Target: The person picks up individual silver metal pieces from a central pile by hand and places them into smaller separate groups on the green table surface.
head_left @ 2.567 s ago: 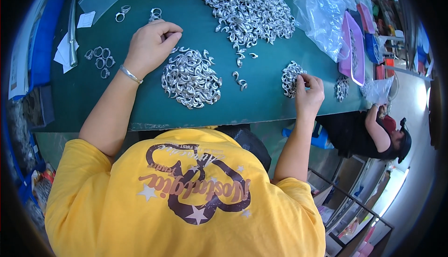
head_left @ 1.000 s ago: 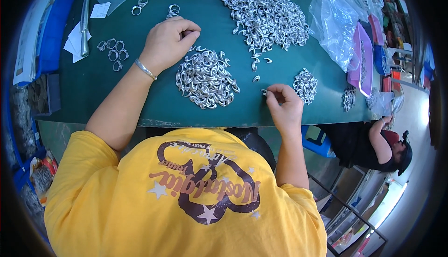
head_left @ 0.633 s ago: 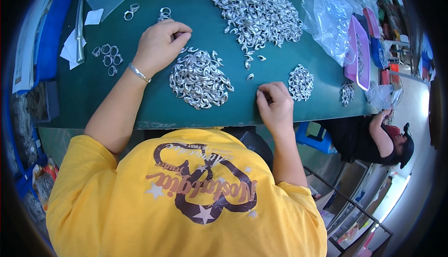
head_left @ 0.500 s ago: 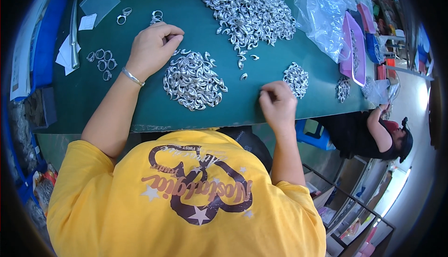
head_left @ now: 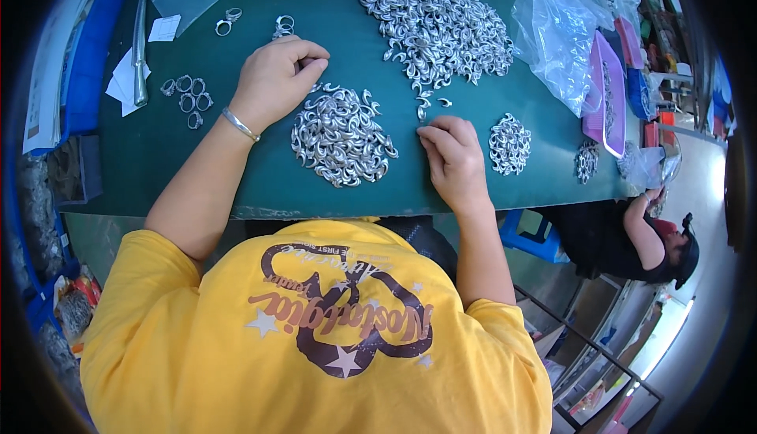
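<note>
At twelve o'clock from the right hand [head_left: 456, 158], toward the far side of the green desk [head_left: 260, 174], spreads the large heap of silver crescent pieces [head_left: 441, 24], by far the fullest, so most of the pieces seem yet to be dealt with. Between nine and ten o'clock from that hand lies a medium heap [head_left: 343, 138], gathered into a rounded mound, and at three o'clock sits a small heap [head_left: 509, 144]; both stand apart from the large one and look like portions already separated. A short trail of crescents [head_left: 422, 107] runs from the large heap toward six o'clock, ending near the right fingertips. The right hand has its thumb and fingers drawn toward the desk at eleven o'clock of its palm; whether they are clamped on a crescent cannot be told, as the fingers cover the spot. The left hand [head_left: 276, 75] rests with thumb and forefinger together, no piece visible between them, at ten o'clock from the medium heap, beside a few rings [head_left: 284, 27] at its twelve. The lone crescent [head_left: 445, 103] right of the trail has its long axis at about ten to four; the lowest trail piece lies nearer twelve to six. Which way their hollows face is too small to tell. In the heaps, the crescents point every way, with no shared axis.
</note>
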Motion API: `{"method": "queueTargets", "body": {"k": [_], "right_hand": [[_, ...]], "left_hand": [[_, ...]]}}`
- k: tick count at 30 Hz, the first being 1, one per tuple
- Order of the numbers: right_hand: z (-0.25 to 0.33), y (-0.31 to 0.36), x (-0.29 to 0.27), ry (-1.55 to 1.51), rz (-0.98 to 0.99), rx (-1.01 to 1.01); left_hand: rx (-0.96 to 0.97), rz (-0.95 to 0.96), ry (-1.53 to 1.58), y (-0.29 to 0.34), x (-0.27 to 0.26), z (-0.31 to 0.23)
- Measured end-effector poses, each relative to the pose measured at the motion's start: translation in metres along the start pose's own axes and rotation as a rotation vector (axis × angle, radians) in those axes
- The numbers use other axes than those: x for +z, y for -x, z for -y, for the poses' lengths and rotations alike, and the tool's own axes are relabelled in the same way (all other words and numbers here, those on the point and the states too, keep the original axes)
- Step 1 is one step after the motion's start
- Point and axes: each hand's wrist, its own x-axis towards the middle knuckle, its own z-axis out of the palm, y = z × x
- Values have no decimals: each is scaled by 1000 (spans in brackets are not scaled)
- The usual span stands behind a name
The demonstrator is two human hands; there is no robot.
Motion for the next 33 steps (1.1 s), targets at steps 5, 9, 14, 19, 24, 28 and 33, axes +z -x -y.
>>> {"method": "queueTargets", "body": {"k": [5,9,14,19,24,28,33], "right_hand": [[3,8,-13,-70,48,276],[6,10,-17,-83,44,322],[7,14,-23,-89,59,298],[-40,24,-60,261,-161,437],[-30,6,-41,157,-148,373],[-21,-22,3,33,-143,193],[-20,-12,-7,4,-33,353]], "left_hand": [[-11,-7,-3,2,-2,0],[-3,-7,-6,2,-1,0],[-18,2,-8,1,-1,-1],[-13,-8,0,1,-2,0],[-8,-11,0,1,-1,1],[12,-21,9,0,-1,2],[-17,-9,31,0,0,-3]]}}
